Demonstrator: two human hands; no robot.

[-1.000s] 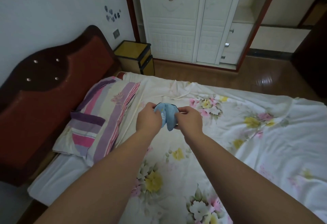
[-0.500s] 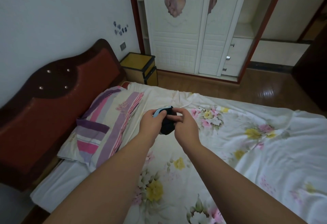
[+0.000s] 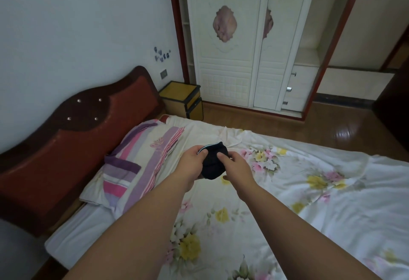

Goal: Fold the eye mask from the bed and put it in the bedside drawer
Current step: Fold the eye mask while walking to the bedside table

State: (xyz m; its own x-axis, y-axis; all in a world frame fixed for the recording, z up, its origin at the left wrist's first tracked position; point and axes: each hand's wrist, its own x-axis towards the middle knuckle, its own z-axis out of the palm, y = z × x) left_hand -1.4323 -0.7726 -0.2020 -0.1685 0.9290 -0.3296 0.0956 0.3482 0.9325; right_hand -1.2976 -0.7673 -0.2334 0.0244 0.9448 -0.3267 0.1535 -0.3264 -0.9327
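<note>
Trouble could come if your left hand (image 3: 192,164) and right hand (image 3: 235,165), both gripping the eye mask (image 3: 214,163) above the bed (image 3: 309,191), loosen and the fold springs open.

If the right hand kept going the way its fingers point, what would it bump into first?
The right hand points up-left, so it would likely press further into the dark eye mask it already touches, then the left hand.

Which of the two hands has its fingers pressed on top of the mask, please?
The right hand: its fingers lie on the dark mask, while the left hand grips the edge.
</note>
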